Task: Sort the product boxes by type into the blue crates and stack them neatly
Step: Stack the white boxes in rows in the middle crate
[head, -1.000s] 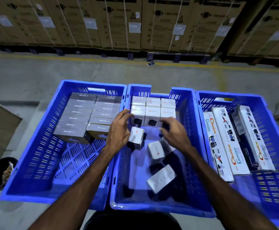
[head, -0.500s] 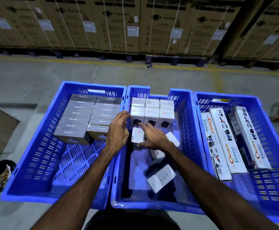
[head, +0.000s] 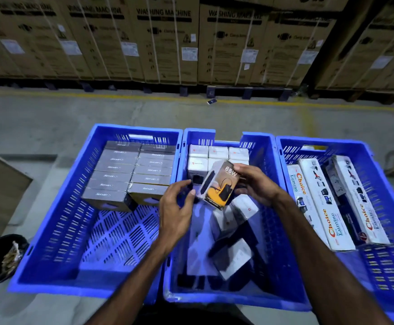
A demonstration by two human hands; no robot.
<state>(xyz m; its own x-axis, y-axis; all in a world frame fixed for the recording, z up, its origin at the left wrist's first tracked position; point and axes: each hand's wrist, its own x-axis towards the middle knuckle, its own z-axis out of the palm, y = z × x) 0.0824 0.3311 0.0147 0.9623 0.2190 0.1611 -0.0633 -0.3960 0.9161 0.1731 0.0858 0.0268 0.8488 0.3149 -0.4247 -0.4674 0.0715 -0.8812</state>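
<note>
A small dark box printed "65W" with an orange picture (head: pixel 219 184) has been lifted out of the middle blue plastic crate (head: pixel 282 273) and is now held tilted above it by the right hand (head: pixel 255 185), which half a second ago was pressed flat on the loose white boxes. The left hand (head: pixel 176 207) has been drawn back from the stacked row of small white cartons (head: pixel 218 152) and is now poised just beside the raised box, possibly touching its lower edge, though blur obscures this. The loose white boxes (head: pixel 234 259) on the crate floor appear to have been shifted slightly.
</note>
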